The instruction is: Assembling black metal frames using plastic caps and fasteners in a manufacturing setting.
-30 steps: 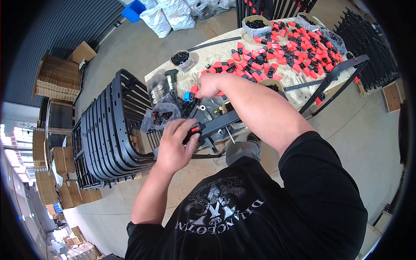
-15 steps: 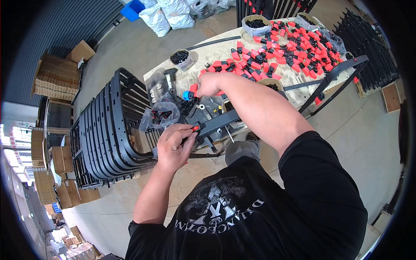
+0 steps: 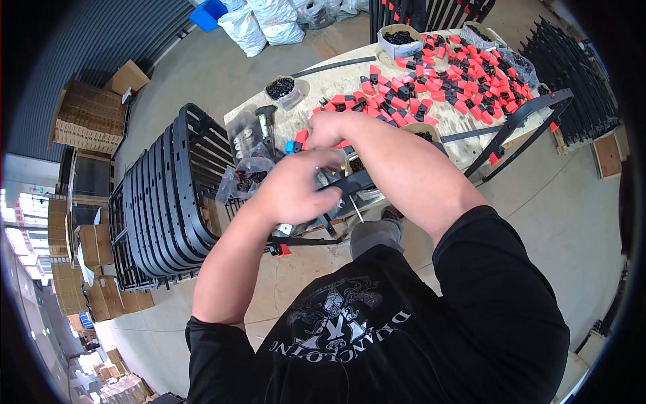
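Hands: two. The left hand (image 3: 299, 188) is positioned over the near side of the work, thumb and fingers parted above a black square-section metal bar (image 3: 352, 182); contact with the bar cannot be determined. The right hand (image 3: 326, 129) is farther out, fingers curled, just beside a small object with a blue end (image 3: 291, 147); whether it grips anything cannot be determined. In view, the hands are close together; contact between them cannot be determined.

Bar: one, at the near edge of a pale wooden table (image 3: 330, 84), running rightward under the right forearm. One thin pale rod (image 3: 357, 209) projects at its near side.

Tools: one hammer-shaped tool with a black head (image 3: 265, 111), at the left of the table.

Red-and-black plastic end pieces (image 3: 484, 81): too many to count, spread over the far right of the table.

Containers:
- One small pale tub (image 3: 293, 99), far left: black parts.
- One white box (image 3: 402, 50), far edge: black parts.
- One clear plastic bag (image 3: 229, 190), near left: red and black parts.

Floor: one blue bin (image 3: 206, 15), far left, beside at least two white sacks (image 3: 243, 32).
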`<state>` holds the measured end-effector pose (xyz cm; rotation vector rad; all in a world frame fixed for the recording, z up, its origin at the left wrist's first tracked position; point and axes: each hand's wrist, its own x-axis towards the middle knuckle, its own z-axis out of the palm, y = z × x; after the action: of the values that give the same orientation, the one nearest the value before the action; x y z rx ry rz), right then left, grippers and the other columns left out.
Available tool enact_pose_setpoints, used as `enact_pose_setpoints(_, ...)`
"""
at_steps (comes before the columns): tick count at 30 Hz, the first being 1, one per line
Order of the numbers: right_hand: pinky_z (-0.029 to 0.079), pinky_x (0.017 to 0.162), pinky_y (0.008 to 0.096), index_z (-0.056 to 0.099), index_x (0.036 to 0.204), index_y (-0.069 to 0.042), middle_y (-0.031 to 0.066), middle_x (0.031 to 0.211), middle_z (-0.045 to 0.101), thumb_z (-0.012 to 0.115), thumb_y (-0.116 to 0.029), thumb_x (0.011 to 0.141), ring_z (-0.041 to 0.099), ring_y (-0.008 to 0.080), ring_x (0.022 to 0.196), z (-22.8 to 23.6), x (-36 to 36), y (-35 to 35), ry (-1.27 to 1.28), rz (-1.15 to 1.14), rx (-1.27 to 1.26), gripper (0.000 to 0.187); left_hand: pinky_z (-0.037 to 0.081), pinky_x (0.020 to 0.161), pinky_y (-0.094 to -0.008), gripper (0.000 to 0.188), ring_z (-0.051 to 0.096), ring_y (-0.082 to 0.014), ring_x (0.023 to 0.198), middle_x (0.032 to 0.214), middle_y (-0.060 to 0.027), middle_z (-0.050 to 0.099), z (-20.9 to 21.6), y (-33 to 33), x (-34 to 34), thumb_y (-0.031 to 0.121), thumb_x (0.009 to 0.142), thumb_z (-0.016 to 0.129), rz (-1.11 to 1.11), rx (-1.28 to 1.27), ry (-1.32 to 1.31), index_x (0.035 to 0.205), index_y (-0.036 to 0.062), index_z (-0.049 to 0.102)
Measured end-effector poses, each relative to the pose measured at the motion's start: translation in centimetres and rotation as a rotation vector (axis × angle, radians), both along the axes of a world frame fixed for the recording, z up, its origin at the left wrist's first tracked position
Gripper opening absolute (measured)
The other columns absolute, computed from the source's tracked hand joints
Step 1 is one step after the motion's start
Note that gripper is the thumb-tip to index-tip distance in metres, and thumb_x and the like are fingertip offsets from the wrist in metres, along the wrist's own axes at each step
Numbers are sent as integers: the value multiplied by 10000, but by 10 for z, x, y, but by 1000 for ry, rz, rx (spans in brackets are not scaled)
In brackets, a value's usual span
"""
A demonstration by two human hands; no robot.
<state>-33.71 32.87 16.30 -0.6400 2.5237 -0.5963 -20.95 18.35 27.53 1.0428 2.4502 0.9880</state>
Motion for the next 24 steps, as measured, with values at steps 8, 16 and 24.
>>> enact_pose_setpoints(8,541,894,424,731,1121,4,228,1110,721,718,-372,807,697,346,1015,7,2,-5,-99,2,44,490,515,733,-486,428,661,-419,773,759,-220,672,-13,33,0,370,771,750,-122,-363,61,890,-32,667)
enact_pose_setpoints(16,553,835,421,771,1009,7,242,1049,729,720,-378,772,712,349,933,-5,-2,-7,-92,-5,-33,455,545,773,-504,562,682,-418,778,785,-244,686,-21,38,-4,522,881,643,-41,-391,-17,935,-37,673)
enact_pose_setpoints(24,552,853,420,758,1048,1,225,1057,734,714,-371,783,716,333,957,-7,-8,-4,-82,18,18,459,541,730,-466,483,675,-398,759,762,-200,678,-28,34,-3,484,902,666,-27,-382,80,915,1,672)
